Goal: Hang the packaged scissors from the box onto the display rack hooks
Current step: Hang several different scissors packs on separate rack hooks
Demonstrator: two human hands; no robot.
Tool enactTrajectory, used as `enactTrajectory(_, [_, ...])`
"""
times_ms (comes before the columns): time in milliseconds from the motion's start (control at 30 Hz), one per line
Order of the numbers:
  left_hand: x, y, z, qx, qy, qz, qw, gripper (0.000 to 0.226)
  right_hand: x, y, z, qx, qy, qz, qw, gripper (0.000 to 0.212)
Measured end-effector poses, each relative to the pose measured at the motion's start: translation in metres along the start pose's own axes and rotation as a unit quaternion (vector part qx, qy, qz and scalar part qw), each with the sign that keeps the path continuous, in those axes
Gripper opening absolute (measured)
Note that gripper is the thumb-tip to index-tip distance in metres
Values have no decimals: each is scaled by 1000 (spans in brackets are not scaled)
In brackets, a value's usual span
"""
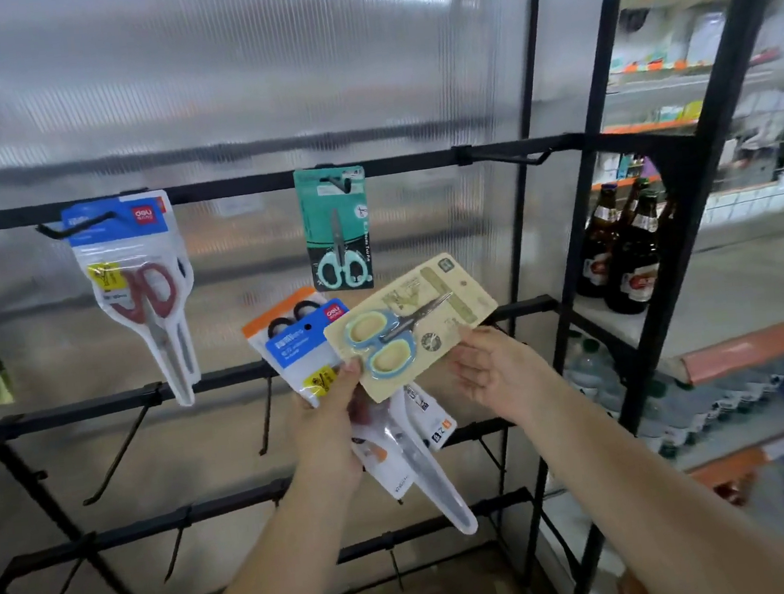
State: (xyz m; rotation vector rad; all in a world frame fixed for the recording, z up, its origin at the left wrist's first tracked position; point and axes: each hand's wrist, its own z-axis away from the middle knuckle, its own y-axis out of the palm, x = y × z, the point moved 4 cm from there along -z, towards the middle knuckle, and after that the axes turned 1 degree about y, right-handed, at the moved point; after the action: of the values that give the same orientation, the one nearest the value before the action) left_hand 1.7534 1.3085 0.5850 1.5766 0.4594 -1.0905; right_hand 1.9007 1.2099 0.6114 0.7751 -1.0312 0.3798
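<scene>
Scissors card (412, 326) tilted, blades pointing upper-right

head view, close before rack (243, 186)

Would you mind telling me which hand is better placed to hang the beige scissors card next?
The right hand: it pinches only the beige card with blue-handled scissors, below the empty black hook. The left hand grips several packs.
</scene>
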Motion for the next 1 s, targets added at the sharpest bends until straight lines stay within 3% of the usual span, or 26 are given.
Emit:
enactTrajectory(67, [7,17,6,26,-9,-22,999,49,10,-7,1,-13,-28,-5,1000,6])
enactTrajectory(233, [20,43,12,42,-29,-40,998,42,42,-32,12,-86,-142,-15,986,17])
enactTrajectory(467, [15,68,7,33,-6,-36,999,19,123,-49,38,-158,-385,167,894,20])
enactTrajectory(800, [5,80,9,47,23,-40,998,13,149,-66,13,-160,-375,167,898,12])
enactTrajectory(900, [3,83,10,72,24,-49,996,20,153,-62,7,-170,-399,194,880,31])
enactTrajectory(1000, [-1,90,10,99,27,-59,993,29,162,-51,0,-164,-419,241,860,35])
